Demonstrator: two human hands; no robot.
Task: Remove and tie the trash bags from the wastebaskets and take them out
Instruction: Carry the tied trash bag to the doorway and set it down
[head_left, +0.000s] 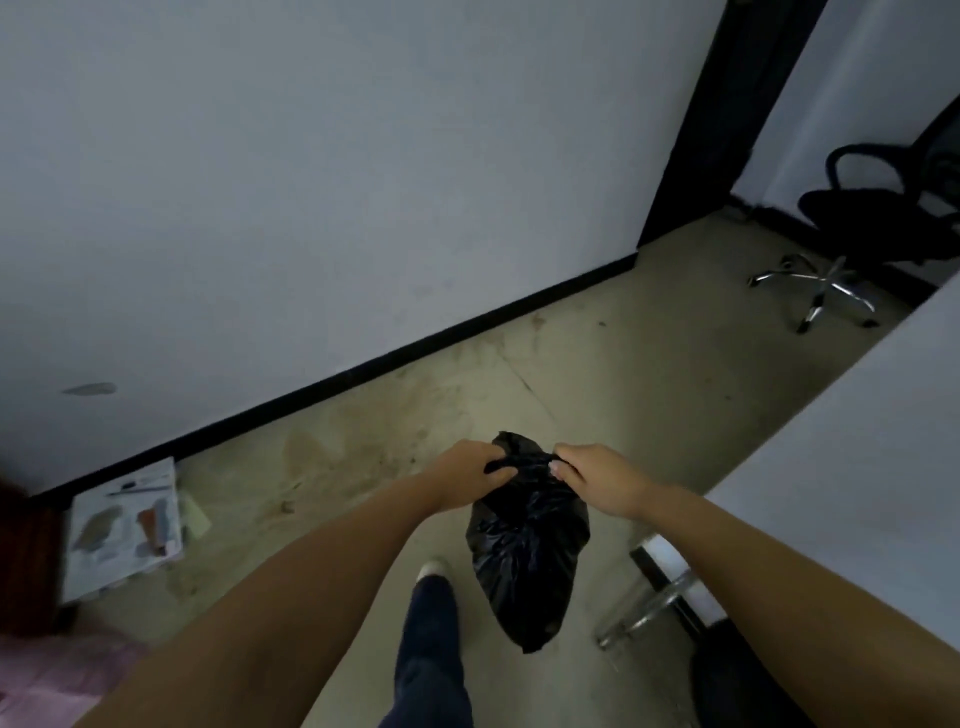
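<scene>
Fingers (496, 464) of the left hand (470, 475) are curling round one twisted strand of the black trash bag (527, 545), while the right hand (597, 480) is pinching the other strand, both pulling at the gathered neck. Crinkled and glossy, the bulging plastic sack is hanging in the air between the forearms, above a shoe (431, 567) and the stained concrete floor (597, 364). A white wall (311, 208) with a black baseboard is running along the left, papers (124, 525) are lying at its foot, and open floor is leading toward a chrome-based office chair (852, 244).

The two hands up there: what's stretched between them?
In the head view, the gathered neck of the black trash bag runs between the left hand and right hand, whose fingers both grip it.
</scene>
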